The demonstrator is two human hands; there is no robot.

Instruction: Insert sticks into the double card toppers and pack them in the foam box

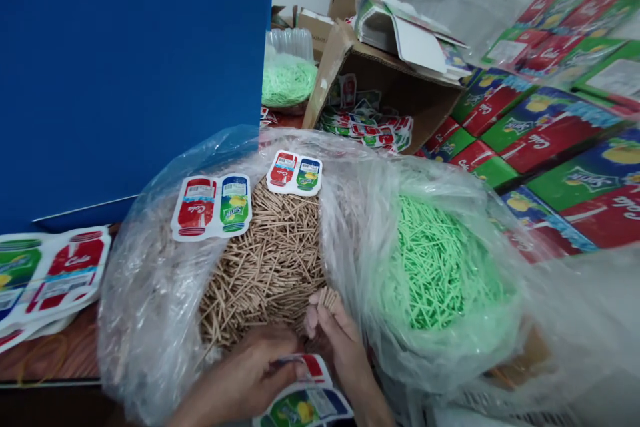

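Observation:
My right hand (341,333) is closed around a small bundle of short brown sticks (329,299), their ends showing above the fingers. Beside it, my left hand (263,368) pinches a flat printed Cola and Sprite packet (307,403) with the thumb on top; its lower part runs out of view. Both hands are at the near edge of a clear plastic bag (150,307) full of loose brown sticks (275,247). Two more printed packets lie on that bag, one at the left (211,208) and a smaller-looking one (294,173) at the back.
At right stands a clear bag of green sticks (435,267). Stacked Cola and Sprite boxes (545,133) rise beyond it. Behind, an open cardboard box (425,97) holds several packets. A blue panel (130,73) blocks the left, with more packets (65,270) on the wooden table.

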